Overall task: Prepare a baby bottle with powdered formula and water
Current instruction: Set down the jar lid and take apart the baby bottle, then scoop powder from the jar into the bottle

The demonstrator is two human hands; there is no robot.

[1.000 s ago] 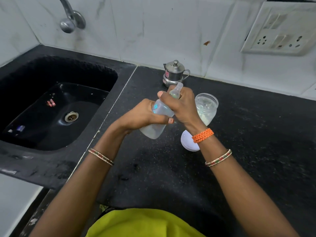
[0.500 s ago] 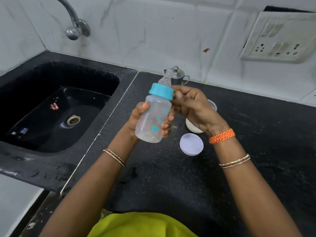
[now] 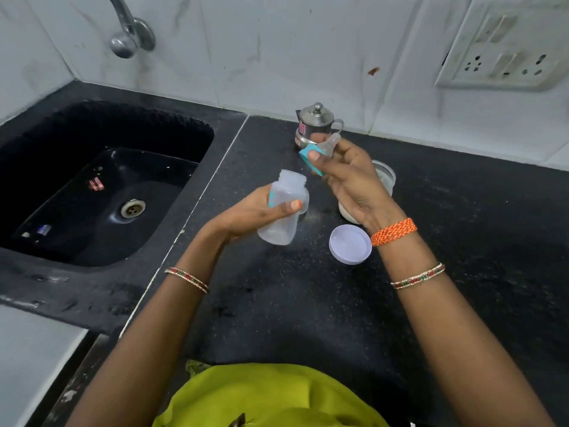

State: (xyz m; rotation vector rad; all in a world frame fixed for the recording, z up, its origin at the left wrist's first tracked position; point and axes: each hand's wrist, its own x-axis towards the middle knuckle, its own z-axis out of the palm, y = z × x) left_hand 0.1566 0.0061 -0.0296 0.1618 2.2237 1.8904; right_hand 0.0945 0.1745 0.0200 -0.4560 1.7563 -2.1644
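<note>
Far back on the black counter (image 3: pixel 462 272), against the white tiled wall: small steel pot (image 3: pixel 314 124) with lid and handle, upright, partly hidden at its near side by the raised right hand (image 3: pixel 348 183). Just right of and behind that hand: clear jar (image 3: pixel 386 177) with white powder, open at the top, largely covered by the palm and wrist. Near the jar, flat on the counter: round white lid (image 3: pixel 350 244), just left of the right wrist with its orange thread band (image 3: pixel 394 231). Left of the counter: black sink (image 3: pixel 92 186) with metal drain, steel tap (image 3: pixel 129 32) on the wall above. Far right on the wall: white socket plate (image 3: pixel 505 50). Near edge of view: green cloth (image 3: pixel 271 399).

Between bottle and jar: only the right hand and the teat ring, held in the air over the counter.

Left hand (image 3: pixel 255 217): fingers curled round the clear baby bottle (image 3: pixel 284 211), thumb (image 3: pixel 289 208) across its front, other fingers behind and mostly out of sight. Bottle lifted clear of the counter, tilted with its open mouth up and toward the far right, no cap on it; contents too faint to tell.

Right hand: thumb (image 3: pixel 315 157) and fingertips pinched on the blue screw ring (image 3: pixel 312 161) with the clear teat (image 3: pixel 331 144) pointing up and away. Ring just above and right of the bottle mouth, apart from it. Remaining fingers loosely bent, not spread. 1 bangle on each forearm.
</note>
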